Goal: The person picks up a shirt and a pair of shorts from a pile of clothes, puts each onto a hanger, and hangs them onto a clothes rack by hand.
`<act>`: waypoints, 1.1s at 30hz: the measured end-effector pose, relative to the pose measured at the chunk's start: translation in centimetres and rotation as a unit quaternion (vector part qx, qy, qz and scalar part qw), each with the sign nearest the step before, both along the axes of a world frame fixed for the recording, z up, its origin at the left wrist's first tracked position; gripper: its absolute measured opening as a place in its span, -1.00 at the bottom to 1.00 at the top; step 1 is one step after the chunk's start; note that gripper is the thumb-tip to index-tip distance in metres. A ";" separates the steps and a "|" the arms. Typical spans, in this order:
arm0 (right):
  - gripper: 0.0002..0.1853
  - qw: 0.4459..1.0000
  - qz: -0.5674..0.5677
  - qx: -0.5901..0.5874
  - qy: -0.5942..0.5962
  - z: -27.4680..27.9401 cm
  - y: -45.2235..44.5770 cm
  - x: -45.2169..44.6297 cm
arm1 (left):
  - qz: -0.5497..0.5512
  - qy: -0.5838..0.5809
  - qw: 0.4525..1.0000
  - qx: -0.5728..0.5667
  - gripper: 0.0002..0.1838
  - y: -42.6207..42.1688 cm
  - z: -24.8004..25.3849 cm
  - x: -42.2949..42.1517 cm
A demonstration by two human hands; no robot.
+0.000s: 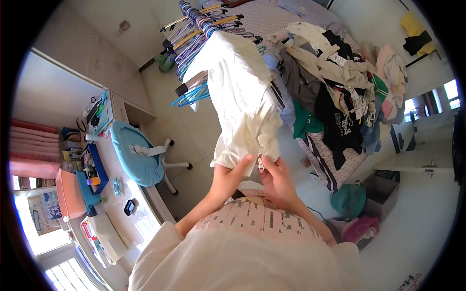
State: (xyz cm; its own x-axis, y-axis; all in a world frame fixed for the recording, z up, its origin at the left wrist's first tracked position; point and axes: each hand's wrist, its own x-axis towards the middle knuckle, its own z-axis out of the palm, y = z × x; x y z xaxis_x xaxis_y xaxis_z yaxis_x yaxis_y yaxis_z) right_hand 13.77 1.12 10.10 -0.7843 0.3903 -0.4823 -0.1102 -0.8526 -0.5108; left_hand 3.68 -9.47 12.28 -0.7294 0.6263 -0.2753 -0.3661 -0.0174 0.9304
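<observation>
Your left fingers (244, 163) and right fingers (274, 168) are both clamped on the near edge of the white garment (242, 92), which stretches up and away from them toward the hangers (200, 19). A zip pull (261, 164) sits between your fingers; beyond the right ones, clothes (337, 92) lie heaped on the bed (259, 18).

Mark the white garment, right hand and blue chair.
White garment (242, 97): head view, middle of the fabric.
Right hand (279, 184): head view, back of the hand.
Blue chair (135, 167): head view, blue cover.

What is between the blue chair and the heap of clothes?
In the head camera's view, a white garment, held by the left hand and right hand, with floor behind it.
</observation>
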 end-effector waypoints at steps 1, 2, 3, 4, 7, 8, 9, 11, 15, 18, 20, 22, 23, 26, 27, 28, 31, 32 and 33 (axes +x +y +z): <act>-0.73 1.000 -0.005 0.026 0.010 0.5 0.2 0.0 | 0.000 0.000 1.000 0.000 -0.62 -0.1 0.4 -0.2; -0.74 0.998 -0.009 0.051 0.019 1.1 0.2 -0.1 | -0.008 -0.024 0.999 0.026 -0.63 -0.2 1.0 -0.6; -0.74 0.999 -0.007 0.049 0.019 1.8 0.1 -0.1 | -0.017 -0.048 0.997 0.050 -0.64 -0.4 1.6 -1.1; -0.73 0.997 0.002 0.070 0.026 2.5 -0.1 -0.2 | -0.054 -0.024 0.997 0.050 -0.62 -0.8 1.7 -1.5; -0.71 0.995 0.024 0.089 0.027 2.8 -0.3 -0.1 | -0.053 -0.033 0.995 0.078 -0.59 -0.6 2.1 -1.2; -0.70 0.995 0.038 0.088 0.018 2.8 -0.4 0.0 | -0.063 -0.078 0.988 0.117 -0.55 -0.6 1.8 -1.2; -0.70 0.995 0.039 0.089 0.019 2.8 -0.4 0.0 | -0.062 -0.077 0.988 0.118 -0.55 -0.5 1.9 -1.0; -0.64 0.997 0.031 0.076 0.009 2.6 -0.4 0.0 | -0.039 -0.137 0.978 0.153 -0.51 0.1 2.1 -0.3; -0.62 0.994 0.041 0.090 0.045 1.7 -0.1 0.5 | -0.010 -0.068 0.979 0.193 -0.51 0.9 1.7 1.0; -0.61 0.996 0.006 0.083 0.025 3.4 -0.5 0.2 | -0.001 -0.043 0.988 0.147 -0.56 0.8 1.7 0.7; -0.60 0.995 0.021 0.090 0.027 3.6 -0.5 0.3 | 0.023 -0.028 0.989 0.143 -0.58 0.8 2.0 0.9; -0.65 0.997 0.014 0.079 0.020 3.8 -0.5 0.4 | 0.062 -0.031 0.988 0.138 -0.59 0.9 2.5 1.1; -0.69 0.998 0.009 0.067 0.014 3.9 -0.5 0.5 | 0.061 -0.032 0.988 0.136 -0.59 0.9 2.4 1.2; -0.71 0.996 -0.002 0.084 0.018 4.1 -0.5 0.6 | 0.071 -0.037 0.986 0.147 -0.58 1.0 2.1 1.4; -0.71 0.996 -0.002 0.083 0.017 4.2 -0.5 0.6 | 0.093 -0.018 0.982 0.166 -0.60 1.2 1.9 1.4; -0.71 0.996 -0.003 0.089 0.017 4.3 -0.5 0.6 | 0.114 0.002 0.976 0.184 -0.61 1.4 1.8 1.4; -0.72 0.994 -0.006 0.104 0.013 4.2 -0.6 0.7 | 0.114 -0.003 0.974 0.196 -0.62 1.5 2.0 1.4; -0.72 0.993 -0.008 0.114 0.009 4.1 -0.7 0.7 | 0.114 -0.003 0.974 0.195 -0.62 1.4 2.0 1.5; -0.72 0.993 -0.008 0.113 0.009 4.1 -0.7 0.7 | 0.101 -0.001 0.978 0.180 -0.61 1.2 1.9 1.5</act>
State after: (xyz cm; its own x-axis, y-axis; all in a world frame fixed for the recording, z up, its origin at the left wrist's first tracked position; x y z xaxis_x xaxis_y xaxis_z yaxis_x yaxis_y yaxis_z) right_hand 14.50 0.37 14.23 -0.7843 0.5004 -0.3666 -0.1341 -0.7138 -0.6874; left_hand 5.15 -8.30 14.22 -0.8482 0.5257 -0.0650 -0.3233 -0.4166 0.8497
